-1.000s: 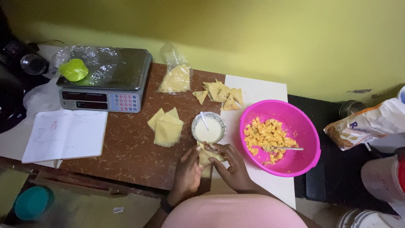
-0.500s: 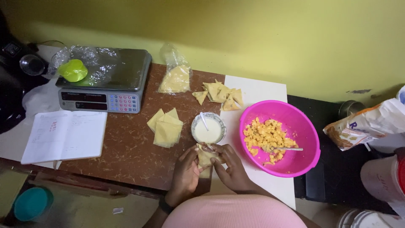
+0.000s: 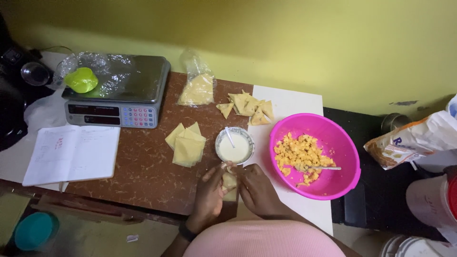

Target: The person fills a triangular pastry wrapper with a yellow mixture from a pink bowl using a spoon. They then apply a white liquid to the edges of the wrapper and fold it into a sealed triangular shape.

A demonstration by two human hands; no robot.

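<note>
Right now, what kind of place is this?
Probably a small home or shop food-prep corner. A weighing scale sits on the brown table, folded pastry triangles are piled by a pink bowl of yellow filling, and both hands fold a pastry sheet.

Clear plastic bag (image 3: 196,85) of yellow sheets at 12 o'clock; scale's dark display strip (image 3: 93,114) at 10; orange-white printed bag (image 3: 414,138) at 3.
</note>
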